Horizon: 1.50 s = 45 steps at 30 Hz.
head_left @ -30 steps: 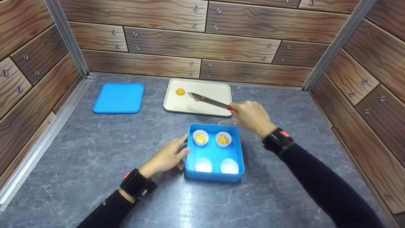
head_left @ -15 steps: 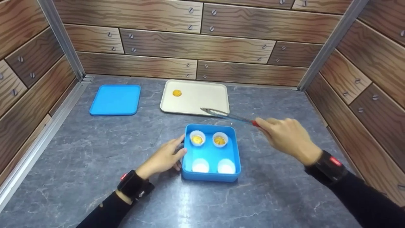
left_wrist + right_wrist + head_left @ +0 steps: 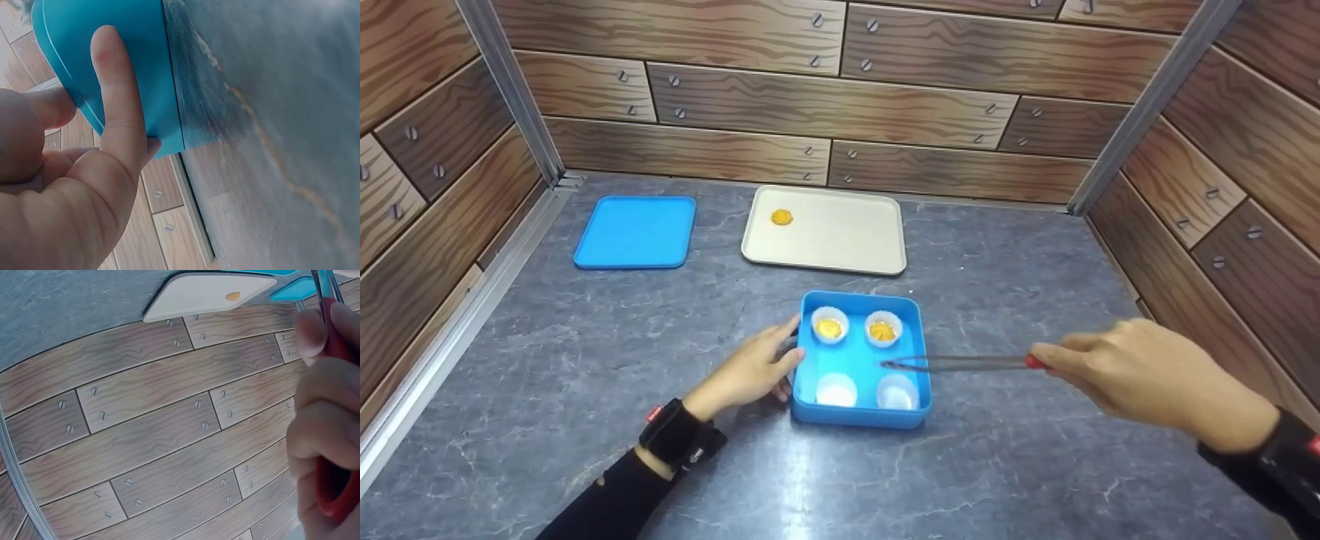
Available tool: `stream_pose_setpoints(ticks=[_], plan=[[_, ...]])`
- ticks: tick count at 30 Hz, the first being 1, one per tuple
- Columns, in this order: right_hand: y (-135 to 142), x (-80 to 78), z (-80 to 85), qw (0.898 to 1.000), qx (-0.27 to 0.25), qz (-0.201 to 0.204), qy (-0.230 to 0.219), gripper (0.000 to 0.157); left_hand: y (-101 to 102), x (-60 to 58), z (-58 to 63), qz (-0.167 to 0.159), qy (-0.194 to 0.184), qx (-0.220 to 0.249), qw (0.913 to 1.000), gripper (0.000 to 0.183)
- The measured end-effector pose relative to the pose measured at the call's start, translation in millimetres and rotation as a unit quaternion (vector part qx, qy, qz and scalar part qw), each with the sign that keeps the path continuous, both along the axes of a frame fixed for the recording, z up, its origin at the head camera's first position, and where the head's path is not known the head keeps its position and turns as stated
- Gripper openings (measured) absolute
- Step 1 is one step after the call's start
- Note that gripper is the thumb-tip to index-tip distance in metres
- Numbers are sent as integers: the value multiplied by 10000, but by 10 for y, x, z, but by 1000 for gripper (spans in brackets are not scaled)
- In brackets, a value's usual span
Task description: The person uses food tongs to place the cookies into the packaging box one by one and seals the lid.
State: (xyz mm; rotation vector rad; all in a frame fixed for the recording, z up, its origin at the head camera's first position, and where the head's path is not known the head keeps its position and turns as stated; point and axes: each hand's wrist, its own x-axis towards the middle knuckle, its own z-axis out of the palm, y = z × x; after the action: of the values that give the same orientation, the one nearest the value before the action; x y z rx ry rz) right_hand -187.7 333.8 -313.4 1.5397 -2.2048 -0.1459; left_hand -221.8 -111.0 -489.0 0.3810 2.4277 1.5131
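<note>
Near edge of the blue box point(image 3: 861, 417): two white cups inside, near-left cup point(image 3: 836, 391) and near-right cup point(image 3: 897, 393). Contents hard to read.

Left hand point(image 3: 746, 373) at the box's left side, fingers loosely extended, a digit lying straight along the outer wall. Touches the box, not wrapped round it.

Right hand point(image 3: 1144, 375) well to the right of the box, fingers curled round the red handle of the tongs point(image 3: 1009, 362). Tongs reach left across the box's right rim, tips above its floor, between near and far cups. Cannot tell whether the tips hold anything.

Far half of box: far-left cup point(image 3: 829, 313) and far-right cup point(image 3: 883, 316), a yellow piece in each.

Beyond the box, pale tray point(image 3: 840, 232); one swirled yellow lump point(image 3: 782, 217) towards its left end. Flat blue panel point(image 3: 636, 232) farther left of the box. Plank-patterned wall point(image 3: 840, 90) behind.
</note>
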Motion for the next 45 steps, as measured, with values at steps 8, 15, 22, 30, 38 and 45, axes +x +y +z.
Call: stream_pose_setpoints(ticks=[8, 15, 22, 30, 38, 45], plan=[[-15, 15, -96, 9989, 461, -2, -81, 60, -14, 15, 8, -53, 50, 102, 9999, 68], [-82, -4, -142, 9975, 699, -104, -5, 27, -5, 18, 16, -37, 58, 62, 10000, 68], [-126, 6, -145, 9972, 707, -231, 122, 29, 6, 25, 33, 10, 38, -3, 10000, 69], [-174, 21, -173, 9969, 639, -273, 364, 66, -2, 23, 26, -20, 66, -4, 10000, 68], [-154, 27, -201, 9959, 802, -391, 128, 28, -2, 20, 25, -61, 67, -37, 10000, 68], [-100, 24, -137, 9969, 618, -469, -132, 36, -6, 20, 18, -62, 54, -17, 10000, 68]])
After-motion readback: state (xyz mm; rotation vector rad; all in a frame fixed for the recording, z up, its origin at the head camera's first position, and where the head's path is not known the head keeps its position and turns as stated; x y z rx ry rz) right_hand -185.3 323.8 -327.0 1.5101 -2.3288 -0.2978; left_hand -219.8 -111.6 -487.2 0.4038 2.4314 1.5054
